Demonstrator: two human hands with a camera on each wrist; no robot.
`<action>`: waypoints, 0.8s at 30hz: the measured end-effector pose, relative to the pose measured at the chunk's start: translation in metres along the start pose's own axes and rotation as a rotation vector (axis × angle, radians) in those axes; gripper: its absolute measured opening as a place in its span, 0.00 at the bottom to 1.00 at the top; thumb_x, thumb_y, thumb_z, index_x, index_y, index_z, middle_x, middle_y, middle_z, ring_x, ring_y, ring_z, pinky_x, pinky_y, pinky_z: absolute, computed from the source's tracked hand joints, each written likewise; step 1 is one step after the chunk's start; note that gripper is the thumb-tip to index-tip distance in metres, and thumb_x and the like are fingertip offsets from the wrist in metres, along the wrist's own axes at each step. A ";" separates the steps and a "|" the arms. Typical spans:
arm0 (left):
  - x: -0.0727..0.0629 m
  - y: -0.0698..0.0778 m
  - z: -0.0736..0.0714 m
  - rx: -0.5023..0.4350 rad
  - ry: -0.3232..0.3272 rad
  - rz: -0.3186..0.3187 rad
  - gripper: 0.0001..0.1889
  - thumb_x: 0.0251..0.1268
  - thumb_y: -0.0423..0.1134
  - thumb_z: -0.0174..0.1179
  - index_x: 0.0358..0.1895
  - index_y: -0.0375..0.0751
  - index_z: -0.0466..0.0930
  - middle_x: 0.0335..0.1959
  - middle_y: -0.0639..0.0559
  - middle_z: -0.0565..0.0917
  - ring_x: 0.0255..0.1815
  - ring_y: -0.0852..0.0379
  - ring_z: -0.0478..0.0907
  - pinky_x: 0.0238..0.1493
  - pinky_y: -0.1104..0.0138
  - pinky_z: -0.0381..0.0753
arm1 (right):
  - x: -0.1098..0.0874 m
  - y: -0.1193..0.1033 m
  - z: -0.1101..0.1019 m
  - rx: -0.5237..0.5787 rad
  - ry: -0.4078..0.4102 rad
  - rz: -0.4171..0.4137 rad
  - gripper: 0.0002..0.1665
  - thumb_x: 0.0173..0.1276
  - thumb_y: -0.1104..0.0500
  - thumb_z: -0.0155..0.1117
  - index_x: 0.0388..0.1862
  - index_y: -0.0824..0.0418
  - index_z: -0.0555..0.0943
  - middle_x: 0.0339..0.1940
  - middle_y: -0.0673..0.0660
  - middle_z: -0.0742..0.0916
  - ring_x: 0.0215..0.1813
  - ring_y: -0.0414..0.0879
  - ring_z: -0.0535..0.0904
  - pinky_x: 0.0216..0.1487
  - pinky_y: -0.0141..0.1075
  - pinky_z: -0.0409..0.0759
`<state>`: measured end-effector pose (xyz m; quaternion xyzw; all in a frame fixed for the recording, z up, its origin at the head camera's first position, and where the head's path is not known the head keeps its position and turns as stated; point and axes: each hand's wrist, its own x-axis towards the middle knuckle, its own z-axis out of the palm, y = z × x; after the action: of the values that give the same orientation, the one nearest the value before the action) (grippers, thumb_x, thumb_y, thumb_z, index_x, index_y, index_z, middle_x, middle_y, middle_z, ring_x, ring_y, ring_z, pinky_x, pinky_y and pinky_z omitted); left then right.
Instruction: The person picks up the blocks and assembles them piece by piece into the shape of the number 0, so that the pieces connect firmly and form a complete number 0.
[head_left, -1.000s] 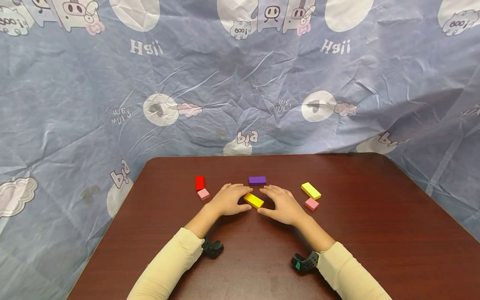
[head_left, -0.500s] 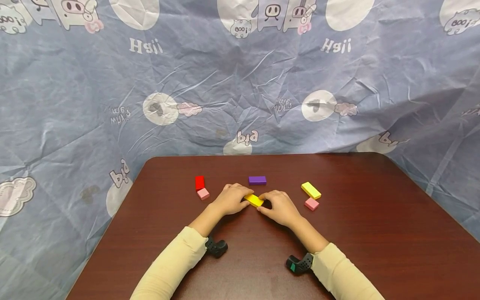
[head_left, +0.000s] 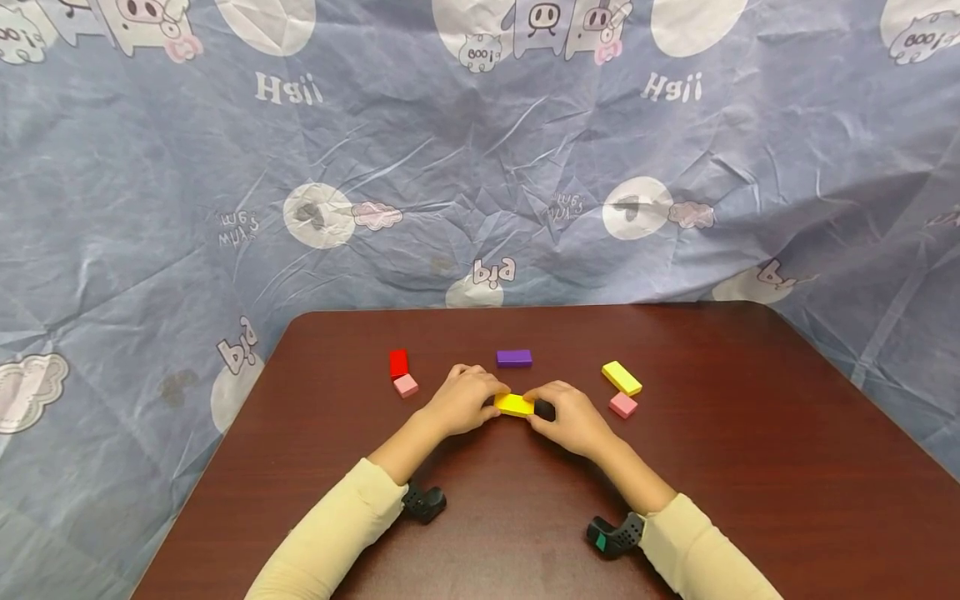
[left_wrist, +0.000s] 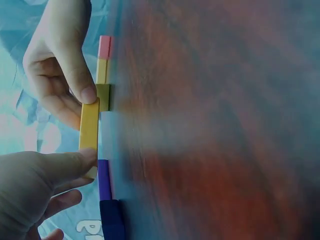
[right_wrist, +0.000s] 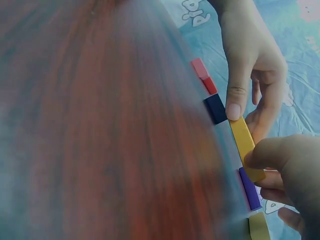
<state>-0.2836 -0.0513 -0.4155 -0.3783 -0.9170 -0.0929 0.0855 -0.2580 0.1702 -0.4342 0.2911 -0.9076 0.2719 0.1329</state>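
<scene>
Both hands hold a small yellow rectangular block between them over the middle of the table. My left hand pinches its left end with thumb and fingers, while my right hand pinches the right end. The left wrist view shows the yellow block with a thumb on each end. In that view an olive block sits behind the right thumb, and a dark blue block stands by the left hand. The hands hide both of these blocks in the head view.
A purple block lies beyond the hands. To the left are a red block and a pink block. Pale yellow and pink blocks lie right. A printed cloth hangs behind the brown table.
The right hand, open beside the yellow block a second ago, has closed its fingers on the right end, and the left has pinched the other. The block has turned from slanted to nearly crosswise.
</scene>
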 end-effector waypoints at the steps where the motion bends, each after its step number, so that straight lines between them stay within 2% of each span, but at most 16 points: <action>1: -0.002 0.001 -0.001 -0.003 0.003 0.006 0.17 0.61 0.43 0.68 0.53 0.49 0.84 0.48 0.59 0.85 0.51 0.57 0.74 0.57 0.55 0.65 | -0.001 0.000 -0.001 0.003 -0.002 -0.005 0.15 0.58 0.60 0.72 0.45 0.61 0.85 0.42 0.51 0.87 0.49 0.48 0.80 0.54 0.46 0.77; 7: -0.010 0.006 -0.004 -0.014 0.007 0.034 0.17 0.61 0.44 0.68 0.53 0.48 0.84 0.48 0.58 0.85 0.50 0.57 0.75 0.55 0.56 0.66 | -0.007 -0.004 -0.004 0.009 -0.017 -0.029 0.15 0.59 0.60 0.72 0.46 0.60 0.85 0.42 0.50 0.87 0.49 0.47 0.80 0.54 0.46 0.77; 15: -0.019 0.016 -0.011 -0.089 0.004 0.062 0.16 0.60 0.43 0.69 0.51 0.45 0.85 0.45 0.56 0.86 0.46 0.57 0.76 0.46 0.63 0.73 | -0.018 -0.009 -0.006 0.019 -0.006 -0.062 0.16 0.57 0.62 0.72 0.46 0.60 0.85 0.43 0.50 0.87 0.46 0.46 0.81 0.51 0.46 0.79; 24: -0.032 0.026 -0.015 -0.066 0.015 0.095 0.16 0.58 0.46 0.70 0.49 0.47 0.86 0.43 0.59 0.86 0.42 0.60 0.76 0.42 0.68 0.71 | -0.031 -0.019 -0.011 0.038 -0.024 -0.079 0.15 0.57 0.62 0.72 0.46 0.59 0.85 0.43 0.49 0.87 0.50 0.46 0.80 0.54 0.46 0.78</action>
<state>-0.2412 -0.0581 -0.4052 -0.4232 -0.8939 -0.1218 0.0839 -0.2209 0.1775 -0.4290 0.3322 -0.8916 0.2802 0.1270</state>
